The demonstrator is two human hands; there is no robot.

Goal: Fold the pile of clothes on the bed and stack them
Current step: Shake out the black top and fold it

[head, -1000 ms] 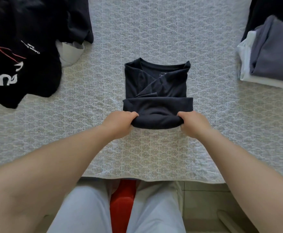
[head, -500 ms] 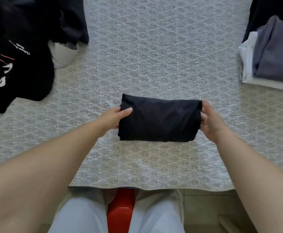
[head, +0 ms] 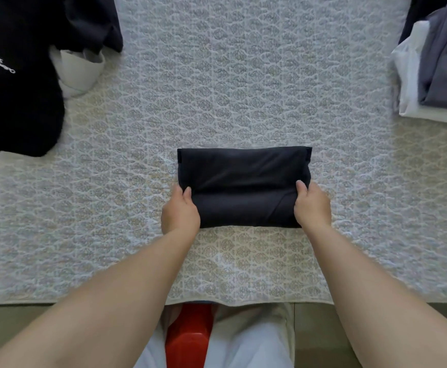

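Note:
A dark navy folded shirt lies as a compact rectangle in the middle of the patterned bedspread. My left hand grips its near left corner, thumb on top. My right hand grips its near right corner the same way. The unfolded pile of black clothes, with white print and a white garment under it, sits at the far left. A stack of folded clothes, grey on white, sits at the far right.
The bed's near edge runs across the bottom. Below it are my legs in light trousers and a red object between them. Bare bedspread surrounds the folded shirt.
The shirt's lower part was folded up over the collar into a short rectangle. My hands then slid from its sides to its near corners.

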